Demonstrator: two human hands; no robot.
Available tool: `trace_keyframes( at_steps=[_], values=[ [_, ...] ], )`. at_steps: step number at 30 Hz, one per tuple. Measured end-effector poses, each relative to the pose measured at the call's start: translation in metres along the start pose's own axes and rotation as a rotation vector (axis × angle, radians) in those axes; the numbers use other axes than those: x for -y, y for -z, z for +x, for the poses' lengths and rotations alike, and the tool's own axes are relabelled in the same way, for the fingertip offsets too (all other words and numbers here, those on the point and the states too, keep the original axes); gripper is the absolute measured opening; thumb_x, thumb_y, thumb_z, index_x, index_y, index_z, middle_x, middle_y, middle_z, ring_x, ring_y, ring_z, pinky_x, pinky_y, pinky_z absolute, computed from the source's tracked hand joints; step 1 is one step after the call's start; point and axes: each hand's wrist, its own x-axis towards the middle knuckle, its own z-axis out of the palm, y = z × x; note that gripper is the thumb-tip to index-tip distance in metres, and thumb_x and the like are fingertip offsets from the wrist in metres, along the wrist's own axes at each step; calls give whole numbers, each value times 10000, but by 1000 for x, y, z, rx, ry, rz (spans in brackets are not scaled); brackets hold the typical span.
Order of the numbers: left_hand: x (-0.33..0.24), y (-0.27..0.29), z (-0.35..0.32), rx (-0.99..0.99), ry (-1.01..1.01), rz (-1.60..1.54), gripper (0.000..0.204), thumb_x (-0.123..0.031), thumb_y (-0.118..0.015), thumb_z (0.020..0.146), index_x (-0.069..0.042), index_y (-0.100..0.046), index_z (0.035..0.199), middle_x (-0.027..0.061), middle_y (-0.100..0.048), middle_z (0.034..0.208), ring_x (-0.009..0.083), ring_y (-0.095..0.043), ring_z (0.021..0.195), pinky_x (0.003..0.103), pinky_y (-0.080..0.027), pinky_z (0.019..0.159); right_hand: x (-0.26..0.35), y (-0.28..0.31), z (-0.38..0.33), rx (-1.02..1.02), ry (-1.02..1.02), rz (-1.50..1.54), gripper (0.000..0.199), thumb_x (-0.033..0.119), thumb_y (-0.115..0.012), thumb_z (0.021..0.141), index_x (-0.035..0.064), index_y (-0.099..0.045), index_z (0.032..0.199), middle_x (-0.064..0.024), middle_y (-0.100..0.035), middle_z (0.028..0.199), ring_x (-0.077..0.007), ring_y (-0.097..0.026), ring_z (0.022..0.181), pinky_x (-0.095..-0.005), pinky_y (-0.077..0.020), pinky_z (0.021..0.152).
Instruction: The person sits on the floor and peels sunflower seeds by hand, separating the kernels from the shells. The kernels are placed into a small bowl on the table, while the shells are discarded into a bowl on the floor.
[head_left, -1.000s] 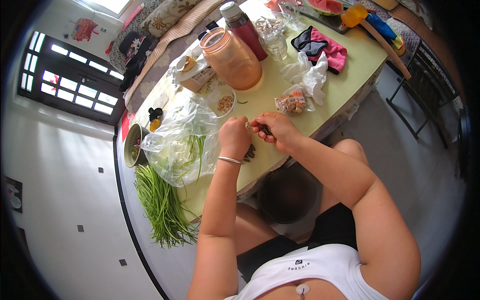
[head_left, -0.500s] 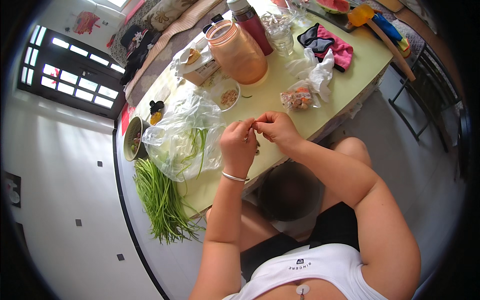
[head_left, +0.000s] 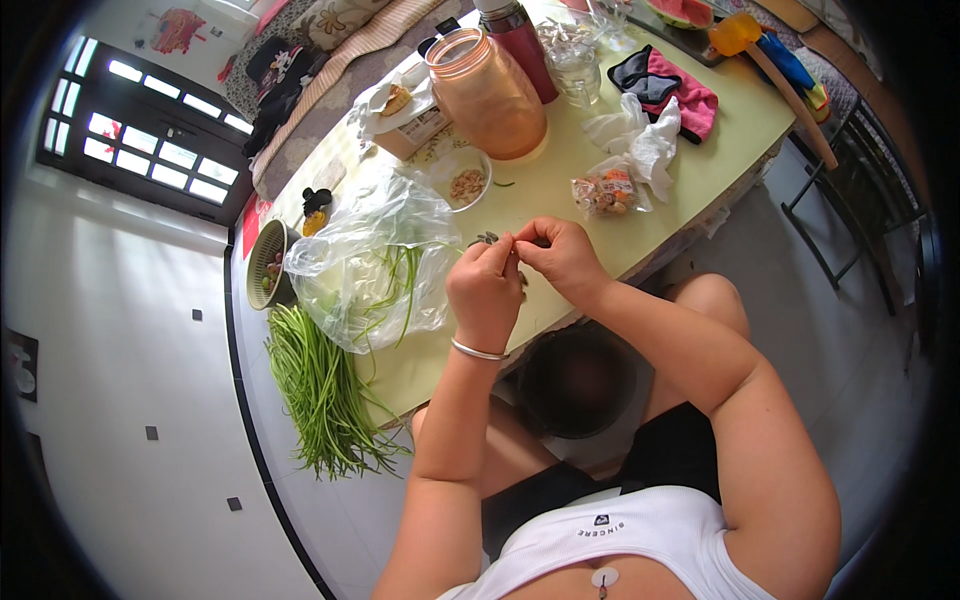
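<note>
My left hand (head_left: 485, 285) and my right hand (head_left: 558, 255) meet fingertip to fingertip above the front edge of the pale yellow table (head_left: 560, 195). Together they pinch a small dark green stalk piece (head_left: 489, 238) between thumbs and fingers. A silver bangle sits on my left wrist. Just left of my hands lies a clear plastic bag (head_left: 375, 265) holding green stalks. A dark round bin (head_left: 575, 380) sits below my hands, between my knees.
A bundle of long green stalks (head_left: 320, 385) lies on the white tiled floor, beside a green colander (head_left: 266, 265). On the table stand a large orange jar (head_left: 490, 95), a small bowl (head_left: 462, 180), a snack packet (head_left: 605, 190), crumpled bags and a pink cloth (head_left: 680, 95). A metal chair (head_left: 850, 200) stands to the right.
My hands lifted slightly off the table and came closer toward me, still pinched together on the small stalk piece. The view shifted a little.
</note>
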Motion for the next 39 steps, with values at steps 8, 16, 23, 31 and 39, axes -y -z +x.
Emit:
trace_keyframes(
  at_steps=[8, 16, 23, 31, 39],
  values=[
    [5, -1, -3, 32, -33, 5, 163, 6, -676, 712, -30, -717, 866, 142, -606, 654, 290, -597, 589, 353, -478, 542, -3, 1, 0, 51, -25, -62, 78, 64, -622, 842, -5, -619, 805, -12, -622, 758, -50, -534, 707, -222, -455, 631],
    [5, 4, -2, 32, -1, -15, 177, 19, -678, 715, -19, -722, 883, 129, -642, 673, 228, -606, 568, 315, -475, 537, -4, -3, 1, 27, -11, -86, 107, 108, -629, 797, 4, -618, 780, -10, -601, 702, -65, -526, 650, -238, -444, 582],
    [27, 6, 0, 188, 608, -945, 190, 53, -710, 737, 22, -706, 924, 92, -679, 730, 100, -572, 537, 195, -437, 465, 8, 11, 6, 154, -232, 226, 62, 88, -621, 786, 34, -601, 763, 15, -546, 647, -38, -427, 527, -207, -324, 452],
    [27, 7, 6, 213, 855, -1125, 165, 41, -691, 754, 29, -698, 918, 115, -685, 756, 128, -604, 541, 206, -478, 470, 5, 6, 4, 102, -218, 274, 55, 87, -619, 784, 40, -593, 774, 21, -523, 623, -41, -422, 513, -208, -312, 436],
    [21, 7, 5, 155, 633, -902, 78, 5, -637, 820, 7, -652, 897, 95, -672, 725, 103, -592, 545, 195, -475, 492, 6, 15, 6, 47, -408, 452, 76, 51, -549, 775, 62, -591, 837, -15, -565, 723, -86, -496, 588, -226, -374, 516]
  ],
)
